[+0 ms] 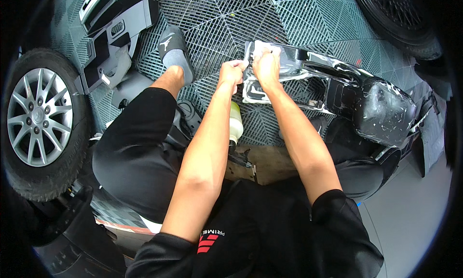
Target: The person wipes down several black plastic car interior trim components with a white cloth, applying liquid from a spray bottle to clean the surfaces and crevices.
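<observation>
A long glossy black plastic car trim panel [336, 72], streaked with white foam, lies across my right thigh and extends in front of me. My right hand [267, 66] presses a white cloth or foamy wad [261, 46] onto the panel's left end. Beside that end, my left hand [232, 73] has its thumb and fingertips pinched at the panel's left edge; whether they hold the edge or a bit of white material cannot be told. Below my left hand, a spray bottle [236, 124] with pale yellow-green liquid is partly hidden by my left forearm.
A wheel with a silver alloy rim [39, 117] stands at the left, near grey plastic trim parts [117, 34]. Another tyre [405, 28] is at the upper right. Green-grey grated floor tiles [220, 21] lie ahead. A wooden board [271, 162] is between my legs.
</observation>
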A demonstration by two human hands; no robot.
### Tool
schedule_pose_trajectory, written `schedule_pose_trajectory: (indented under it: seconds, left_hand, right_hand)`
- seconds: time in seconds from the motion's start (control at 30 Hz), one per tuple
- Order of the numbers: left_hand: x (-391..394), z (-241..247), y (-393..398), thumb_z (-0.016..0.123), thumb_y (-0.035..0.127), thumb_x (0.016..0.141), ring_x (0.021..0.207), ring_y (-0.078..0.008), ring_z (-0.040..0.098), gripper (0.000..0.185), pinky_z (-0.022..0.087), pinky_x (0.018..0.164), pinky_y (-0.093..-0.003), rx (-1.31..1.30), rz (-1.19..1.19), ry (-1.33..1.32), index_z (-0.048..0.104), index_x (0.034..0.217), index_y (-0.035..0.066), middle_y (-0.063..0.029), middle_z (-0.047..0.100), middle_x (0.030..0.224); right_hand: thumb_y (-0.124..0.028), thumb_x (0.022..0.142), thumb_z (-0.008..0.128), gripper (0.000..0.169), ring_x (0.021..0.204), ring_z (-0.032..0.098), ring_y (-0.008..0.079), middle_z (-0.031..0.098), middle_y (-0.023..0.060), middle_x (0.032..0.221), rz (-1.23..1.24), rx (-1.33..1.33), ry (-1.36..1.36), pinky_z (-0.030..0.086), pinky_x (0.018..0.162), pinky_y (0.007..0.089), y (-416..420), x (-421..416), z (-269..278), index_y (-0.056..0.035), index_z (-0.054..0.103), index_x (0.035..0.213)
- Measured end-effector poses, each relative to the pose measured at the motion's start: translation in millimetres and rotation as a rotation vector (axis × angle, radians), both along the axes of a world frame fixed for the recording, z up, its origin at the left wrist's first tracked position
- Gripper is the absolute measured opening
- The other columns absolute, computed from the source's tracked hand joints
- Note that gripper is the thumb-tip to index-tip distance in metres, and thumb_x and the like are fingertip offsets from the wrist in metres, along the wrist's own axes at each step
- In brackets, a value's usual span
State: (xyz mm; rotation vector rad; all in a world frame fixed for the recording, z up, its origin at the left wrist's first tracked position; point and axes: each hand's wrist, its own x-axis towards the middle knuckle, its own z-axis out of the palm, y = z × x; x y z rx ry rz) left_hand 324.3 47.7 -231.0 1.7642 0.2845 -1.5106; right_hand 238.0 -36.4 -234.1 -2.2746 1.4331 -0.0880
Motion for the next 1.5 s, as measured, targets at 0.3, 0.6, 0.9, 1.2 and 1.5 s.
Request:
schedule_pose_trajectory:
  seconds: [0.3,0.6,0.9,1.2,1.5]
  left_hand:
    - [3,1,5,0.062,0.021,0.089,0.072,-0.0122,0.060,0.018,0.050,0.067,-0.0307,-0.004,-0.011,-0.021,0.067,0.101,0.008,-0.0026,0.066,0.085]
    - [-4,-3,9,0.062,0.018,0.089,0.071,-0.0129,0.061,0.017,0.052,0.067,-0.0314,-0.071,0.044,0.024,0.066,0.100,0.007,-0.0029,0.066,0.084]
    - [0,3,6,0.060,0.018,0.090,0.074,-0.0153,0.063,0.017,0.052,0.070,-0.0344,-0.094,0.023,0.031,0.066,0.101,0.006,-0.0045,0.067,0.087]
    - [-8,-17,8,0.062,0.019,0.090,0.066,-0.0110,0.059,0.014,0.052,0.064,-0.0310,-0.069,-0.016,-0.082,0.065,0.092,0.005,-0.0011,0.063,0.078]
    - [-8,-14,5,0.061,0.018,0.090,0.058,-0.0073,0.053,0.011,0.049,0.056,-0.0262,-0.005,-0.049,-0.093,0.065,0.089,0.007,0.0012,0.060,0.073]
  right_hand:
    - [-0.011,0.080,0.052,0.048,0.116,0.046,0.0405,0.048,0.0267,0.127,0.395,-0.076,0.511,0.042,0.092,0.0444,-23,8,8,0.0097,0.048,0.123]
    - [-0.020,0.080,0.055,0.040,0.111,0.047,0.0395,0.053,0.0211,0.117,0.319,-0.085,0.600,0.036,0.095,0.0445,-61,-9,2,0.0068,0.057,0.109]
    - [-0.038,0.088,0.054,0.034,0.103,0.061,0.0227,0.066,0.0097,0.110,0.300,0.297,0.365,0.050,0.086,0.0350,-93,18,7,-0.0144,0.069,0.107]
    - [-0.038,0.088,0.045,0.044,0.116,0.056,0.0277,0.057,0.0075,0.128,0.691,0.519,0.853,0.042,0.097,0.0431,-162,34,-43,-0.0146,0.060,0.122]
    - [-0.027,0.083,0.051,0.039,0.107,0.060,0.0307,0.060,0.0109,0.122,0.801,0.500,0.544,0.046,0.094,0.0388,-140,30,-13,-0.0156,0.062,0.119]
